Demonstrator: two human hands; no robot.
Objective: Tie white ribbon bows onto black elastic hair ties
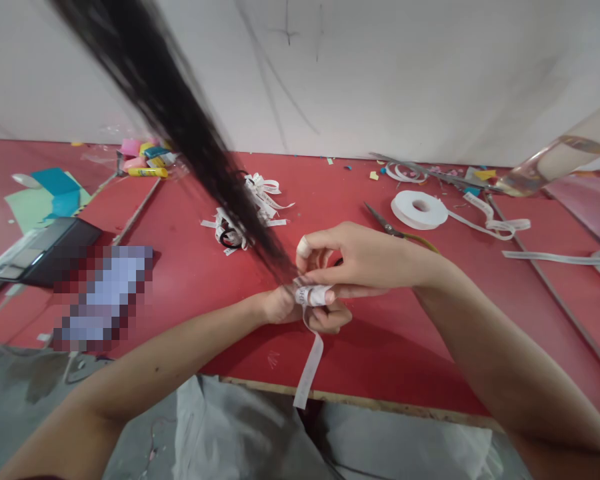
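Both hands meet near the front edge of the red table. A white printed ribbon is wound about the fingers of my left hand, and its loose end hangs down over the table's edge. From above, my right hand pinches at the wound part of the ribbon. One of its fingertips has a pale wrap. A small dark loop shows partly behind the right fingers; what it is I cannot tell. A dark strand of hair crosses the view and covers part of the left hand. Beyond the hands lies a pile of tied white ribbon bows.
A white ribbon roll and scissors lie beyond my right hand. At far right a clear bottle leans in. To the left are a blurred phone, a dark case, coloured paper and a yellow glue stick.
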